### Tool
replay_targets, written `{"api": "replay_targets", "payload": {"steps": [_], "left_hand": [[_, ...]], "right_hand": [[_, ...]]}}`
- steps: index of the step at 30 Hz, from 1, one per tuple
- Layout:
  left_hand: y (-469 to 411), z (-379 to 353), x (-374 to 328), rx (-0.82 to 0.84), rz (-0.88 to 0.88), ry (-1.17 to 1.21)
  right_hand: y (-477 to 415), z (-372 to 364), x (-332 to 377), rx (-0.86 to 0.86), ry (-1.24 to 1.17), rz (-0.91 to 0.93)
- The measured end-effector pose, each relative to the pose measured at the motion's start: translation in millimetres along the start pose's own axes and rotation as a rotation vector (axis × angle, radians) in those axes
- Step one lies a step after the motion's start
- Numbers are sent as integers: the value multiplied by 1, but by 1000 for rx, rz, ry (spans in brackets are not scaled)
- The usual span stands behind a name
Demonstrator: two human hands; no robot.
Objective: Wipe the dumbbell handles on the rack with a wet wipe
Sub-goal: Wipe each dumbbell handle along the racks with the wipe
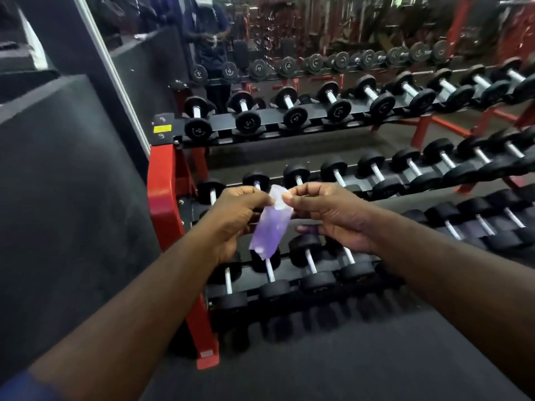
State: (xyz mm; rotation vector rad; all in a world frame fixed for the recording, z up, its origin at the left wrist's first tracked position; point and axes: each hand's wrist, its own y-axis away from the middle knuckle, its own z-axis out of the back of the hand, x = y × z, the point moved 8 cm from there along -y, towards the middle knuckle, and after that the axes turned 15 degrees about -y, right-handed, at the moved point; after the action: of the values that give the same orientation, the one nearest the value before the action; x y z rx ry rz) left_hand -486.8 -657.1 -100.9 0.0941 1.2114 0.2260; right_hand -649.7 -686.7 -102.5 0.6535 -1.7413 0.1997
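Note:
A pale purple wet wipe packet (270,230) hangs in front of the rack, held at its top edge by both hands. My left hand (234,218) pinches the top left corner and my right hand (327,215) pinches the top right. Behind them a red and black rack (163,198) carries three tiers of black dumbbells with shiny metal handles. One bottom-tier handle (269,269) shows just under the packet; a top-tier handle (197,112) lies farther back.
A mirror (260,39) behind the rack reflects a person and the gym. A dark padded block (72,198) stands at the left, close to the rack's red end post. Dark rubber floor (318,357) lies in front of the bottom tier.

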Motion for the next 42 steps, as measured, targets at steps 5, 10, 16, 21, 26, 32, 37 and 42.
{"api": "replay_targets", "payload": {"steps": [5, 10, 16, 21, 26, 32, 37, 42], "left_hand": [[-84, 22, -21, 23, -47, -69], [-153, 38, -30, -28, -44, -6], [-227, 41, -22, -137, -14, -23], [-287, 43, -10, -303, 84, -29], [-326, 60, -6, -494, 197, -39], [-334, 109, 0, -684, 210, 59], [-364, 126, -5, -491, 130, 43], [-410, 166, 12, -352, 94, 246]], "right_hand": [[-76, -2, 28, 42, 59, 40], [-143, 23, 41, -45, -45, 77], [-222, 59, 37, -18, -189, 23], [-288, 93, 39, 58, -359, -61], [-361, 105, 47, 159, -394, -161], [-426, 86, 58, 138, -372, -131], [-473, 36, 71, 137, -279, -26], [-528, -17, 78, 233, -162, 4]]}}
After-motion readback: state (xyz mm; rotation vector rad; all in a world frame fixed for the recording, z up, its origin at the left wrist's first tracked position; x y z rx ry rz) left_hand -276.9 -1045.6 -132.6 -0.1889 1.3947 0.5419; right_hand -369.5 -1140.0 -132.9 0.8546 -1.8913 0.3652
